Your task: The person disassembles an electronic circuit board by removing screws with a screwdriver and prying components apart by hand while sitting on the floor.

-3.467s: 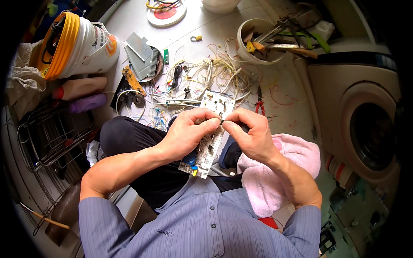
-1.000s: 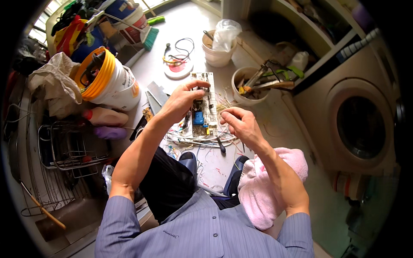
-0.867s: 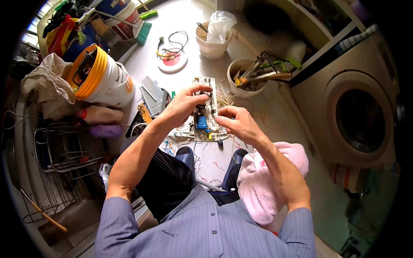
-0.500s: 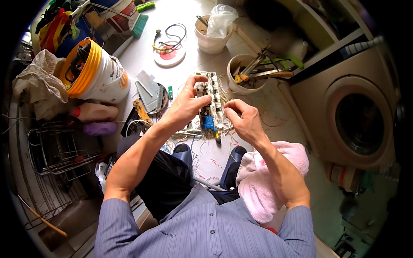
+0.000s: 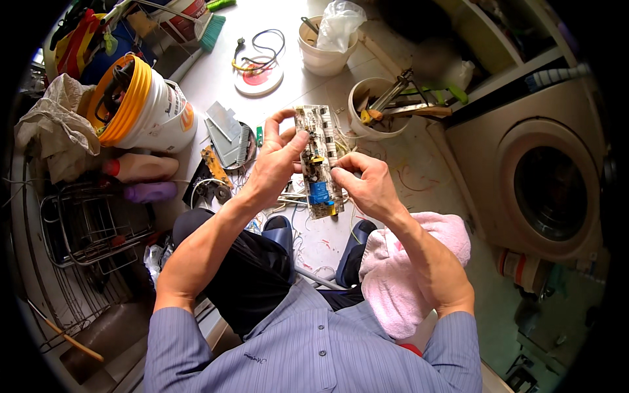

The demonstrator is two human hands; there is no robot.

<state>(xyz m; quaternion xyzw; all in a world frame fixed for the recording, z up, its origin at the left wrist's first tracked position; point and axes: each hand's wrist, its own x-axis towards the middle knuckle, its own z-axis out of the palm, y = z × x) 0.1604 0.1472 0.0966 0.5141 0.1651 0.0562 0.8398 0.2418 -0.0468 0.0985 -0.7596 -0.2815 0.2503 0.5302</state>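
I hold a long narrow circuit board upright in front of me, with a blue part and a yellow part near its lower end. My left hand grips its left edge, thumb and fingers wrapped around the upper half. My right hand pinches the board's right side near the middle, fingertips on the components. Loose pale wires lie on the floor beneath the board.
A white bucket with an orange rim stands at the left, a wire rack below it. Two tubs of tools sit ahead, a front-loading washing machine at the right. A pink towel lies on my right knee.
The board has been lifted off the floor and turned upright between both hands. My head view has shifted slightly, and my right hand has moved onto the board's side.
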